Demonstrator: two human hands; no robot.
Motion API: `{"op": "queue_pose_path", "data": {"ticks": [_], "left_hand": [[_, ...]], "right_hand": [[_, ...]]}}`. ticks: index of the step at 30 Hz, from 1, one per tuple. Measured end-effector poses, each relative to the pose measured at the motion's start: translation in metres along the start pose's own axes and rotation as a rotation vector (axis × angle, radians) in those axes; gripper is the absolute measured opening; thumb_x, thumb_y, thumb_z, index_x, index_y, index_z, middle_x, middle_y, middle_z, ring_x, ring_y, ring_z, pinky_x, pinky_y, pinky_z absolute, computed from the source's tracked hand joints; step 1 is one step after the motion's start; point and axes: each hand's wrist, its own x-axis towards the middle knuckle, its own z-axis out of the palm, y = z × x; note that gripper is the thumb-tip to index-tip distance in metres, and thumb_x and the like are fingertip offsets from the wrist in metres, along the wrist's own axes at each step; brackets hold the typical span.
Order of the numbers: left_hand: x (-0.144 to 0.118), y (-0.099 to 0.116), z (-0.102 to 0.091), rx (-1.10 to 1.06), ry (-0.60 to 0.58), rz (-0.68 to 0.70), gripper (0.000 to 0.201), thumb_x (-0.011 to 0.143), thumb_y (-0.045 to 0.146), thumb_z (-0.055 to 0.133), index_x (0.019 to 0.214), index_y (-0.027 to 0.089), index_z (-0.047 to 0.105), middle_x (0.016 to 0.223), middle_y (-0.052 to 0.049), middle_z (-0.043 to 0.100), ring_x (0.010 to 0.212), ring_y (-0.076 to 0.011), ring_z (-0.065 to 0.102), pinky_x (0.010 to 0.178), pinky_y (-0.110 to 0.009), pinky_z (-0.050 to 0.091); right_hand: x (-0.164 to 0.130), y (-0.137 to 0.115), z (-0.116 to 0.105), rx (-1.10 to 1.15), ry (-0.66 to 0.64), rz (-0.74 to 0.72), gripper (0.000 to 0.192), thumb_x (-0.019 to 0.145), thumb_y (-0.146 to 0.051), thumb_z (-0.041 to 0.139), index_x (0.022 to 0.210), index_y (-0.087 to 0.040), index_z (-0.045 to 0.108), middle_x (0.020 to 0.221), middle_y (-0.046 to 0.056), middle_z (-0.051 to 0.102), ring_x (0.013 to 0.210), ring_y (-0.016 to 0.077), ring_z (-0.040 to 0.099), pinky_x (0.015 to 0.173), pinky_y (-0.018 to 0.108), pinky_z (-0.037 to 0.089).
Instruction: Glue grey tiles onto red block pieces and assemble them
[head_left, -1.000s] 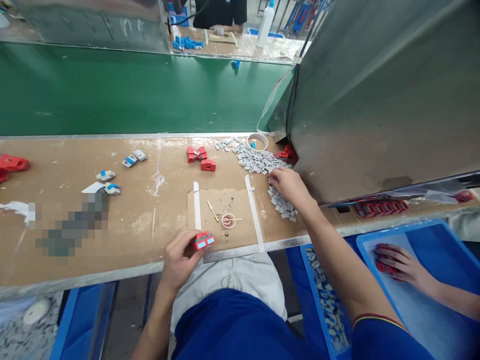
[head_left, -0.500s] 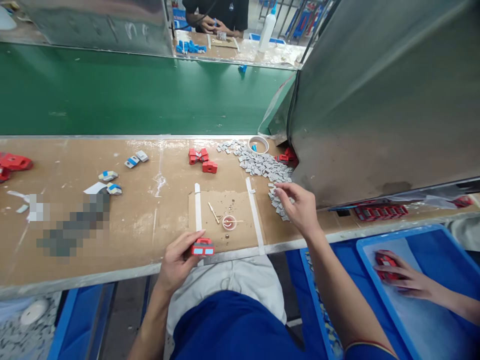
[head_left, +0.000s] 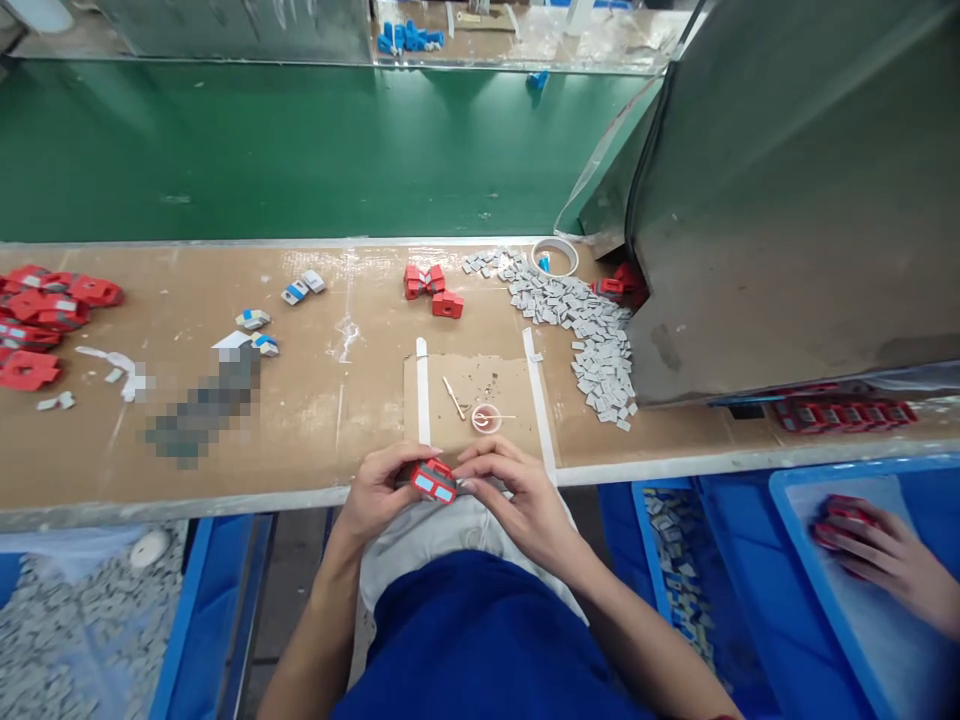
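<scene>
My left hand (head_left: 384, 492) grips a red toy vehicle part (head_left: 435, 480) with a grey band and light blue windows, just over the table's front edge. Beside it, my right hand (head_left: 517, 490) has its thumb and fingers pinched at the part's right side. A sliver of a small grey tile (head_left: 460, 485) shows at those fingertips, mostly hidden. Beyond both hands, a small cup (head_left: 486, 419) with a stick across it stands on a taped cardboard sheet (head_left: 442, 375). A second stick (head_left: 453, 397) lies left of the cup.
Loose grey tiles (head_left: 600, 350) spread at the right, near a tape roll (head_left: 555, 258) and a metal panel (head_left: 787, 220). Red parts (head_left: 448, 305) sit beyond the sheet; more red parts (head_left: 37, 310) pile at far left. Another person's hand (head_left: 892, 550) holds a red piece over a blue tray (head_left: 795, 530).
My right hand has come from the grey tile pile to the red part in my left hand. The red part is now tilted. The whole view has shifted.
</scene>
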Motion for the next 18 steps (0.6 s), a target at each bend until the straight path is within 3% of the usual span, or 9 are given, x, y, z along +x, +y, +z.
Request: {"op": "queue_pose_path", "data": {"ticks": [7, 11, 18], "left_hand": [[0.004, 0.002, 0.001, 0.037, -0.048, 0.085, 0.033, 0.082, 0.039, 0.086, 0.112, 0.025, 0.082, 0.096, -0.008, 0.081, 0.083, -0.018, 0.075, 0.072, -0.023, 0.056], [0.005, 0.003, 0.001, 0.075, -0.062, 0.115, 0.033, 0.085, 0.039, 0.084, 0.114, 0.025, 0.081, 0.098, -0.009, 0.081, 0.085, -0.0186, 0.075, 0.073, -0.024, 0.056], [0.005, 0.003, 0.001, 0.107, -0.061, 0.096, 0.034, 0.086, 0.042, 0.082, 0.113, 0.021, 0.081, 0.094, -0.012, 0.08, 0.082, -0.021, 0.075, 0.071, -0.029, 0.056]], "right_hand": [[0.013, 0.007, 0.004, -0.056, -0.037, -0.002, 0.014, 0.098, -0.017, 0.063, 0.104, -0.021, 0.075, 0.089, 0.004, 0.073, 0.08, 0.0161, 0.068, 0.073, 0.027, 0.055], [0.017, 0.011, 0.004, -0.056, -0.053, 0.074, 0.005, 0.096, -0.02, 0.068, 0.093, -0.02, 0.072, 0.083, 0.002, 0.074, 0.075, 0.0156, 0.067, 0.07, 0.026, 0.053], [0.016, 0.01, 0.007, -0.059, -0.047, 0.093, 0.013, 0.098, -0.025, 0.065, 0.087, -0.02, 0.069, 0.084, 0.003, 0.075, 0.076, 0.0164, 0.067, 0.069, 0.028, 0.052]]}}
